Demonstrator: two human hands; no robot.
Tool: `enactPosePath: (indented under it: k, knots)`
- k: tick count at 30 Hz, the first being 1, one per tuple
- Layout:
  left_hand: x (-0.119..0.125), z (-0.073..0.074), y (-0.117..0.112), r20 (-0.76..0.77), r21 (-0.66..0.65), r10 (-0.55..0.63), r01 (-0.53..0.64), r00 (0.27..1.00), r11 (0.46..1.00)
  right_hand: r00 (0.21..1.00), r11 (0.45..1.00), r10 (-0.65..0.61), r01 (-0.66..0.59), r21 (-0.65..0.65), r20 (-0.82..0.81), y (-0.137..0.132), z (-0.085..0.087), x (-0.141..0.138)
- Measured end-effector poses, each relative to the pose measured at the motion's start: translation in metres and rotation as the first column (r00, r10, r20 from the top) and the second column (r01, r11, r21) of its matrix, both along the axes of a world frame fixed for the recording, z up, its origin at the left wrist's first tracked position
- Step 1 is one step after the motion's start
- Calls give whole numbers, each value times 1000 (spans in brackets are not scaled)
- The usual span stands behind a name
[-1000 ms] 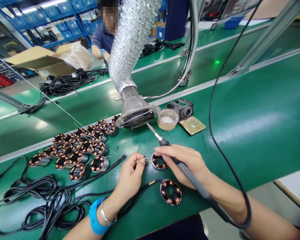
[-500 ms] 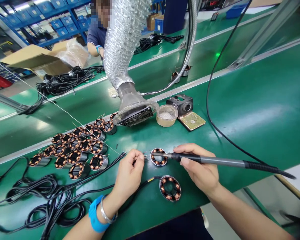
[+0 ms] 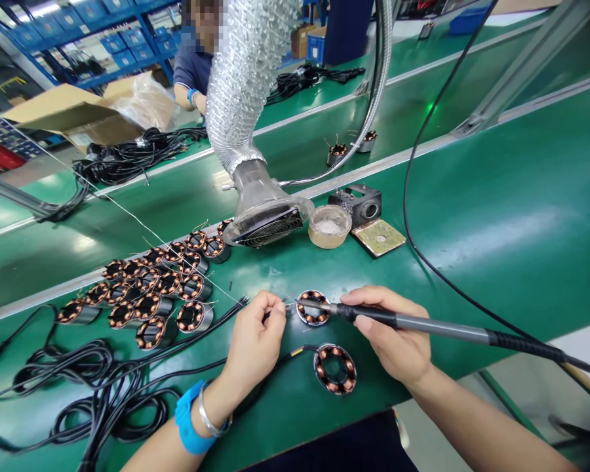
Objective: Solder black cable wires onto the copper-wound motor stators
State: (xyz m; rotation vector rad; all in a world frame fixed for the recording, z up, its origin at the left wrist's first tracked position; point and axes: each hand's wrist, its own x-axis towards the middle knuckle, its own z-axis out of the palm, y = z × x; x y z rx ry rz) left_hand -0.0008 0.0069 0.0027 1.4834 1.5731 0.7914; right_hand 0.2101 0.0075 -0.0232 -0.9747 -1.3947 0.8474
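My right hand (image 3: 396, 334) grips a soldering iron (image 3: 442, 326) by its dark front part. Its metal tip points left, over a copper-wound motor stator (image 3: 313, 319) on the bench, close to wire ends by my left fingers. My left hand (image 3: 258, 334) is closed in a pinch on thin dark wires that stick out past the fingertips; whether the tip touches them I cannot tell. Nearer to me lies a second stator (image 3: 335, 369), with a black cable (image 3: 280, 362) joined to it. Several black cables (image 3: 113, 387) coil to the left of my left hand.
Several more stators (image 3: 152, 305) stand grouped at the left. A fume extractor hood (image 3: 268, 219) hangs above the bench. Behind the hands are a round tub (image 3: 329, 227) and an iron stand (image 3: 361, 204) with a sponge pad (image 3: 379, 237). Another person (image 3: 191, 72) is across the bench.
The soldering iron's rear end has dipped slightly, while its tip stays over the stator near the wires. My left hand keeps its pinch in almost the same place.
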Motion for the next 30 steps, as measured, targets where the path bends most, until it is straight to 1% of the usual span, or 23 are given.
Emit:
enactPosePath:
  k: [9,16,19,24,27,30]
  knots:
    - [1,-1,0,-17,3,1,-1,1000,1000,1000,1000,19,-19,16,-20,-1,1,-1]
    - [1,0,0,-35,15,-7,8,999,1000,999,998,41,-42,40,30,-2,5,-2]
    - [1,0,0,-39,22,-3,4,999,1000,995,994,54,-62,88,88,-3,11,-4]
    - [0,0,0,-36,25,-8,9,999,1000,986,971,51,-86,223,158,-4,23,-11]
    - [0,0,0,-36,15,-12,13,999,1000,984,948,42,-94,303,175,-5,25,-15]
    - [-1,0,-1,-38,14,-14,14,999,1000,988,944,33,-81,319,153,-5,25,-15]
